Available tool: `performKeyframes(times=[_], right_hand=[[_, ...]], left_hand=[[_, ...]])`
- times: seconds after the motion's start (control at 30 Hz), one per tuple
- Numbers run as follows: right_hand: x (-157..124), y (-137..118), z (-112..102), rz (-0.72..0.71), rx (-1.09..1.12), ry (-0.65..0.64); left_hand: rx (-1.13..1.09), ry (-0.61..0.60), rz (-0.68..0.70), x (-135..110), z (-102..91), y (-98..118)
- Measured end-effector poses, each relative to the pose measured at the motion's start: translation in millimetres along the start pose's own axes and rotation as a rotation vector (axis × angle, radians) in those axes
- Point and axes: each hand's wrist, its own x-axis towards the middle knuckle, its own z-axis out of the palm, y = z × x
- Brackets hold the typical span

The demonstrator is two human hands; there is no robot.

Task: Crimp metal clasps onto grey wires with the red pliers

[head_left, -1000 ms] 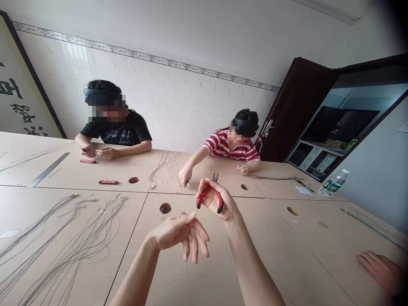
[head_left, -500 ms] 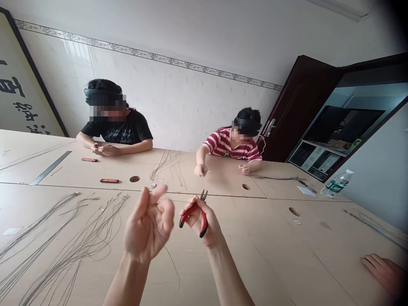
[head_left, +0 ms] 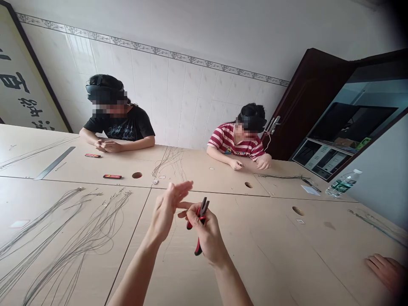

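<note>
My left hand (head_left: 166,212) is raised over the table with its fingers stretched out and turned sideways. Close beside it, my right hand (head_left: 208,236) grips a pair of pliers (head_left: 198,245) with red and black handles, the short metal jaws pointing up and slightly parted. The right forefinger reaches across towards the left palm; whether they touch I cannot tell. A thin dark cord (head_left: 170,239) hangs or lies below the gap between the hands, and its upper end is too fine to make out.
Bundles of thin cords (head_left: 92,233) spread over the table (head_left: 255,276) at left. A steel ruler (head_left: 55,162), red-black packets (head_left: 112,176) and a water bottle (head_left: 344,183) lie or stand farther off. Two people sit opposite; another person's hand (head_left: 382,267) rests at right.
My left hand has turned from palm-up to edge-on and come nearer the right hand. The pliers have rotated in my right hand. The striped-shirt person's hands have shifted right.
</note>
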Motion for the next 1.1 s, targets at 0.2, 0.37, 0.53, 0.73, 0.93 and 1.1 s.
performKeyframes(times=[0.2,0.37,0.53,0.73,0.93,1.1], right_hand=[[1.9,-5.4,-8.6,-0.108,-0.115,0.089],[6.7,-5.5,-13.7,-0.147,-0.158,0.202],[8.7,-2.8,-14.0,-0.193,-0.28,0.241],[7.8,-1.1,-11.0,-0.323,-0.442,0.282],[9.2,-0.4,-12.3,-0.413,-0.571,0.305],[7.6,-0.6,-15.2,-0.429,-0.598,0.268]], left_hand=[[0.167,-0.095,-0.041,-8.0,12.5,-0.8],[0.406,-0.021,0.057,-10.8,16.7,-3.3],[0.462,0.006,0.011,-15.1,18.4,-0.2],[0.409,-0.026,-0.073,-20.0,20.8,11.4],[0.403,-0.029,-0.116,-21.4,21.7,14.9],[0.42,-0.023,-0.138,-21.8,21.3,19.0]])
